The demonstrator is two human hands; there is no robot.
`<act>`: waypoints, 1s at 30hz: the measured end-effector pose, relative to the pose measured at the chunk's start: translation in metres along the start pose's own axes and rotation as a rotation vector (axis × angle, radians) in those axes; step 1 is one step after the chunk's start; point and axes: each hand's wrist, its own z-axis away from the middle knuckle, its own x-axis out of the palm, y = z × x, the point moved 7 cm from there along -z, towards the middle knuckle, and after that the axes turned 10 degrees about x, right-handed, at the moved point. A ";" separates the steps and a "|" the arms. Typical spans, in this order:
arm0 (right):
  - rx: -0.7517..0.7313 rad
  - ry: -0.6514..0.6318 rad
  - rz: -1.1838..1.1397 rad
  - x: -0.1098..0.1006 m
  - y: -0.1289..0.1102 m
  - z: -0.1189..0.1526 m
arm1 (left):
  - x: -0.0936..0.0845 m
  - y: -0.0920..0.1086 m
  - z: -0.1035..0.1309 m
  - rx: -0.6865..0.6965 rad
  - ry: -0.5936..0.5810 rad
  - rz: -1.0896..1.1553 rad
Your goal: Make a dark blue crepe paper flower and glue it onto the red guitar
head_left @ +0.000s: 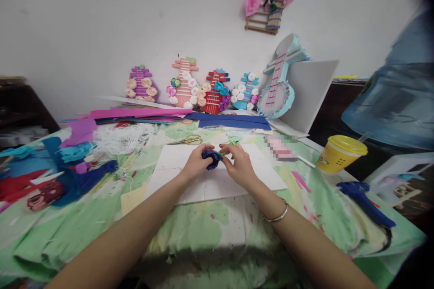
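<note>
Over a white board (pixel 257 183), my left hand (pixel 195 161) has its fingers closed around a dark blue flower of what looks like crepe paper (pixel 211 160). On the flower's right side, my right hand (pixel 240 166) pinches with thumb and fingertips. A slim green piece (pixel 221 153) shows between those fingertips and the flower; its full shape is hidden. Gold-handled scissors (pixel 191 140) lie just beyond the board, left of the flower.
Left lie crumpled coloured paper (pixel 74 151) and white string (pixel 124 140). Flat blue paper (pixel 233 122) lies behind. Decorated lute-shaped crafts (pixel 213 92) lean on the wall. At right are a yellow-lidded cup (pixel 341 153), a blue glue gun (pixel 366 201) and a large water bottle (pixel 396 90).
</note>
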 end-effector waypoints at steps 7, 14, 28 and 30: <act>0.065 -0.150 -0.095 0.001 0.012 -0.007 | -0.003 -0.002 -0.002 -0.068 -0.019 -0.080; 0.079 -0.219 -0.119 0.003 0.011 -0.007 | 0.004 -0.007 -0.001 -0.079 -0.102 0.007; 0.225 -0.191 -0.324 0.005 0.027 -0.010 | 0.010 -0.006 0.003 -0.120 -0.174 0.066; 0.241 -0.074 -0.248 -0.003 0.029 -0.010 | 0.007 -0.003 0.002 -0.099 -0.125 0.037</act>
